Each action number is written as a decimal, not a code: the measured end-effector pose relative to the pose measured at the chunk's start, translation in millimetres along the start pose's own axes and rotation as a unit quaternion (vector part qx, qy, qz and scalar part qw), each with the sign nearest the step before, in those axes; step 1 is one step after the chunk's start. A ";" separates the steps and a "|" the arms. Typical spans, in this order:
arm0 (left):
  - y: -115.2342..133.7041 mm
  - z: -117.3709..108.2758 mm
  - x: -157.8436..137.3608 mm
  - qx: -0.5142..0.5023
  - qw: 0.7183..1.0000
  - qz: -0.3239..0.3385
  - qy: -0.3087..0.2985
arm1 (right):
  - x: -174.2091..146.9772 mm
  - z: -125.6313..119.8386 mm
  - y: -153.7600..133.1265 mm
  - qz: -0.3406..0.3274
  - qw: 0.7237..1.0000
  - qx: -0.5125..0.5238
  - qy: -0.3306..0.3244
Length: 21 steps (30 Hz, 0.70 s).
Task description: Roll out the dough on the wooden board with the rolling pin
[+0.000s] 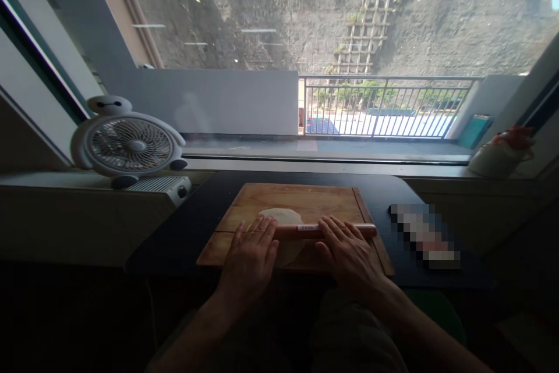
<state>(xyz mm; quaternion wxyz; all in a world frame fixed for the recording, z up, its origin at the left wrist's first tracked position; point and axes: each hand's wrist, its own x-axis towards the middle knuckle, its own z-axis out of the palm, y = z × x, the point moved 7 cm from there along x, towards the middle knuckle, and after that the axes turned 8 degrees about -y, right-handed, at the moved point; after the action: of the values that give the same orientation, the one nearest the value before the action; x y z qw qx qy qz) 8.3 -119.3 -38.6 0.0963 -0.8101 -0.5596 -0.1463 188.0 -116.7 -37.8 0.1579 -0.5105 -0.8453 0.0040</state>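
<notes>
A wooden rolling pin point(287, 233) with a red-and-white label lies crosswise on a wooden board point(325, 201). My left hand point(252, 251) rests flat over its left end, fingers stretched forward. Over the right part of the pin lies my right hand point(349, 249), palm down, fingers extended, with the pin's tip showing beyond it. Neither hand wraps round the pin. Just behind the pin, a pale flat sheet of dough point(279, 215) shows on the board; its near edge is hidden by the pin and my left hand.
The board lies on a dark table point(196, 233). A blurred-out object point(423, 236) is on the table at the right. A white fan point(135, 143) stands on the left ledge. On the sill at the right is a pale pitcher point(498, 155). A large window spans the far side.
</notes>
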 end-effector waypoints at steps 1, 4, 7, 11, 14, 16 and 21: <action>-1.0 0.5 1.1 0.001 1.000 -0.001 -0.002 | 1.9 -0.1 0.7 -0.001 1.000 0.001 -0.005; -12.9 6.3 33.0 0.008 0.999 -0.039 -0.008 | 34.0 4.3 14.4 0.039 0.999 -0.002 -0.007; -27.7 12.4 80.1 0.006 0.996 -0.086 -0.031 | 79.8 11.9 34.1 0.108 0.994 0.002 -0.017; -31.0 9.4 95.5 0.003 0.995 -0.089 -0.033 | 95.8 16.6 37.4 0.120 0.992 0.009 -0.029; -20.1 5.0 58.3 0.002 0.998 -0.056 -0.013 | 58.5 13.6 21.2 0.071 0.997 -0.008 0.002; -10.3 2.3 26.2 0.003 0.999 -0.032 -0.004 | 26.5 11.1 10.0 0.043 0.999 -0.020 0.012; -2.2 2.0 3.3 0.017 1.000 -0.024 0.006 | 6.6 11.1 4.0 0.019 0.999 -0.031 -0.011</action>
<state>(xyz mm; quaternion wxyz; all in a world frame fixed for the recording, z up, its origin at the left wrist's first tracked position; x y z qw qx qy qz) 7.6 -114.9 -39.3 0.1096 -0.7940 -0.5805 -0.1437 185.6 -107.4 -47.2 0.1327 -0.5309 -0.8369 -0.0133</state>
